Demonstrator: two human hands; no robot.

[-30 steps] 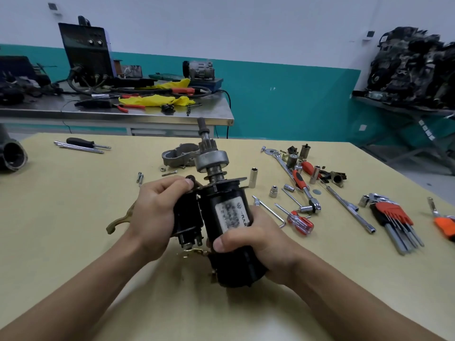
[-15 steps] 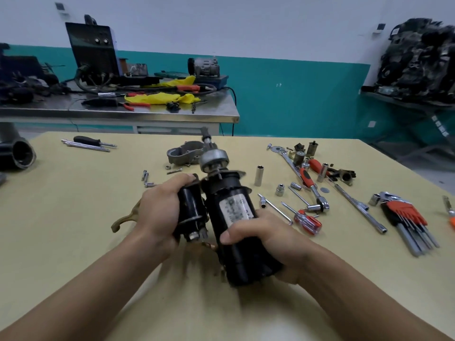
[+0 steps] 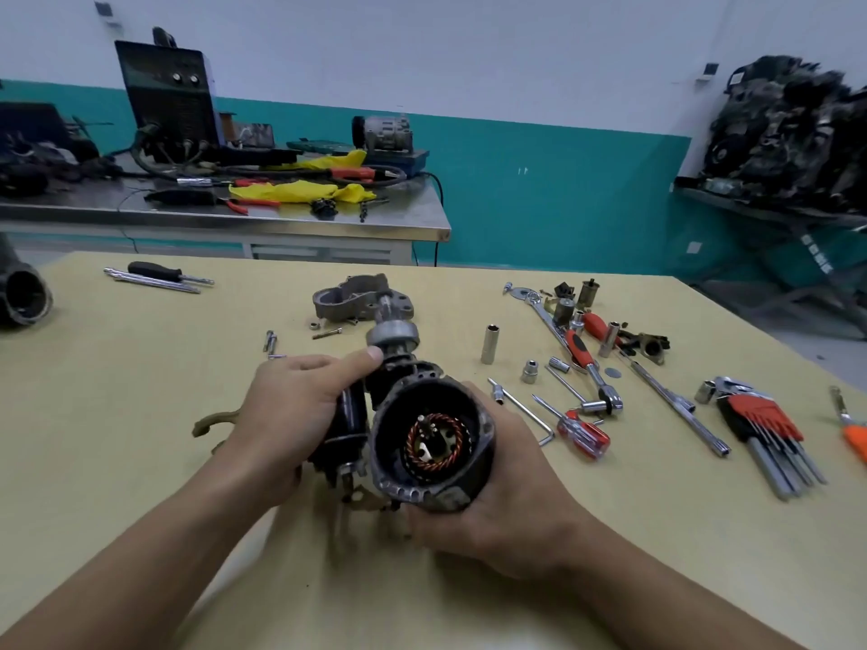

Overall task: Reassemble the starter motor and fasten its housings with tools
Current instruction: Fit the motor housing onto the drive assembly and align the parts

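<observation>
I hold the starter motor [image 3: 431, 438] above the near middle of the yellow table [image 3: 140, 391], its open end facing me and its copper windings showing. My left hand [image 3: 291, 415] grips the black solenoid [image 3: 349, 419] on its left side. My right hand [image 3: 506, 499] wraps round its body from below. The grey housing [image 3: 349, 300] lies on the table beyond.

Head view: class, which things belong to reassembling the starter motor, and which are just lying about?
Job: starter motor, gripped by left hand and right hand; grey housing; bolts; ratchet; hex keys.
Lying about: welder; yellow cloth; engine pile.
</observation>
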